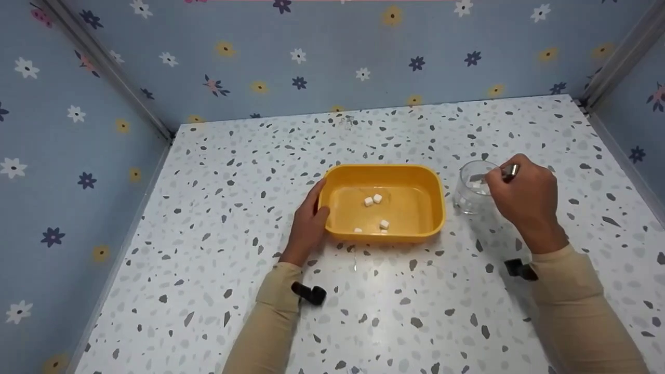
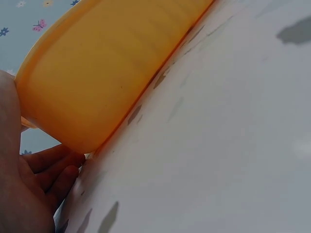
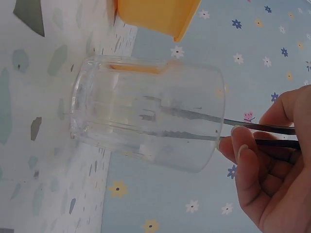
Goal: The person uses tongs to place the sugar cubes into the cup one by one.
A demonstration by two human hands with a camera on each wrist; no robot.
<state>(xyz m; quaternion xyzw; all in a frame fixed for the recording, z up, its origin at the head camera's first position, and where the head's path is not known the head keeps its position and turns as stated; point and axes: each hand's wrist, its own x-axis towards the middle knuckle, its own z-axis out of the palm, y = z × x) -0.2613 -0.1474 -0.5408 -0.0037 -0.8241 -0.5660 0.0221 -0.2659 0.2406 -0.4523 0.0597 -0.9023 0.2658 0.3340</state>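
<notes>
A yellow plastic tub [image 1: 384, 236] stands on the table with several small white cubes [image 1: 377, 198] on its bottom. My left hand [image 1: 307, 223] holds the tub's left end, its thumb at the rim; in the left wrist view the other fingers [image 2: 63, 182] lie by the lower corner. To the tub's right, a clear glass cup [image 1: 470, 200] stands upright with white cubes inside. My right hand [image 1: 527, 195] pinches metal tweezers [image 3: 272, 128] from above. Their ridged arms reach down into the cup, slightly apart. Whether a cube is between the tips is unclear through the glass.
A white speckled table [image 1: 234, 208] carries everything. Blue flowered panels [image 1: 332, 57] rise behind it and at both sides. A small clear bit [image 1: 347, 122] lies near the back edge. Black wrist cameras [image 1: 310, 293] are strapped to both sleeves.
</notes>
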